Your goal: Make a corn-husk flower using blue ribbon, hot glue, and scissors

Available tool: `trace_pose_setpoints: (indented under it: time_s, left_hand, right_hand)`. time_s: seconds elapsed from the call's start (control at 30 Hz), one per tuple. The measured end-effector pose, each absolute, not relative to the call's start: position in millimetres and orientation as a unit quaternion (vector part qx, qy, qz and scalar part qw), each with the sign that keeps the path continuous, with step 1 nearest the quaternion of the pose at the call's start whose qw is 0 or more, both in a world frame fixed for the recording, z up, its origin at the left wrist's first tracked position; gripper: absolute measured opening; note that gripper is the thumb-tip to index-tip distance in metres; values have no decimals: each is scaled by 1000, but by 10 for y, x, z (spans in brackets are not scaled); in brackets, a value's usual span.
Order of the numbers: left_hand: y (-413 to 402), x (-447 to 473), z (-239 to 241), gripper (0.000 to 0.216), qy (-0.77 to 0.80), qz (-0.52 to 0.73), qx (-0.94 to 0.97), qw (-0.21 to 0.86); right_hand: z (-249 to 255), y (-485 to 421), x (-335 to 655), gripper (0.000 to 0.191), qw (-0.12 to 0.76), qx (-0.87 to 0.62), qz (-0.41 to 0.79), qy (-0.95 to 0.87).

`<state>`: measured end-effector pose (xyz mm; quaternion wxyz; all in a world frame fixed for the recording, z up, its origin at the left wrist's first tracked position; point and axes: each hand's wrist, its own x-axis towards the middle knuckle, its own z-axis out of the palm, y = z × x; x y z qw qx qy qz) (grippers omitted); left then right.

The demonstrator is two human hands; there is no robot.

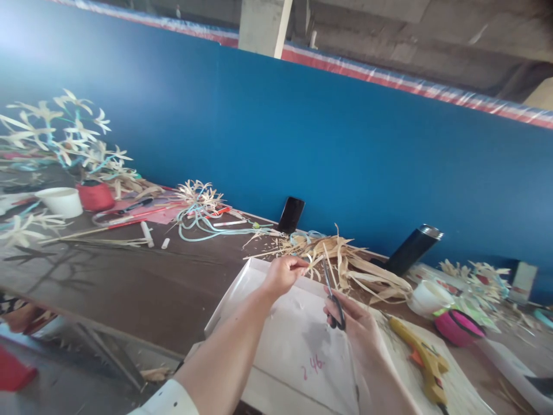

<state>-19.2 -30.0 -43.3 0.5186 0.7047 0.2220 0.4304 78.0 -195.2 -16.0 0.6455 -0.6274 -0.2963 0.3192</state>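
Observation:
My left hand is closed in a pinch on a small pale husk flower, whose thin petals spread out to the right of the fingertips. Black-handled scissors are in my right hand, fingers around the handles and the blades pointing up and away, just right of the flower. Both hands are above a shallow white cardboard box with red handwriting on it. Behind them lies a heap of dried corn husks with trimmed scraps.
A yellow glue gun rests right of the box, near a pink pouch and a white cup. A black flask and a phone lean toward the blue partition. Husk flowers with light-blue stems lie left.

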Motion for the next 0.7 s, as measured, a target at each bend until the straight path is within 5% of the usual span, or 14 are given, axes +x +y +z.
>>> trace_pose_setpoints:
  time_s: [0.7]
  left_hand:
    - [-362,-234,-344,21,196,414,721,520]
  right_hand:
    - [-193,-1900,709,47,671,-631,285,-266]
